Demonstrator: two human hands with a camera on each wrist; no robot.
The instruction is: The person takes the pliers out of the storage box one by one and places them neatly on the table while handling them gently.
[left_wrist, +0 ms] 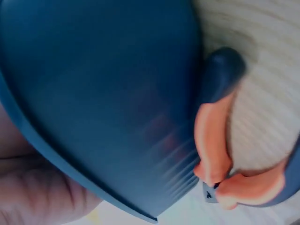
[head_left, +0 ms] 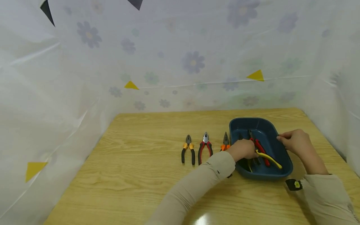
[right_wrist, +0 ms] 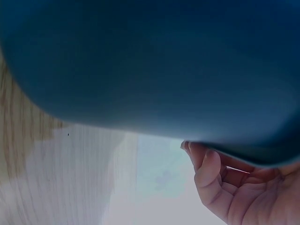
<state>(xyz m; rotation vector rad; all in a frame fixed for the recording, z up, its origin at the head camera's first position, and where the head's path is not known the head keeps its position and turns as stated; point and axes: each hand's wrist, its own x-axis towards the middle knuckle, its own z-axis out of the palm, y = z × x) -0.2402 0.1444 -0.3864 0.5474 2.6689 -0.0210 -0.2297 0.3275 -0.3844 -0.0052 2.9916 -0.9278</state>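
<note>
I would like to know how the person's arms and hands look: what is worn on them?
Both arms wear long, plain beige sleeves: left sleeve, right sleeve. The left hand and right hand are bare. By the right cuff shows a small black piece with a yellow-green mark.
</note>
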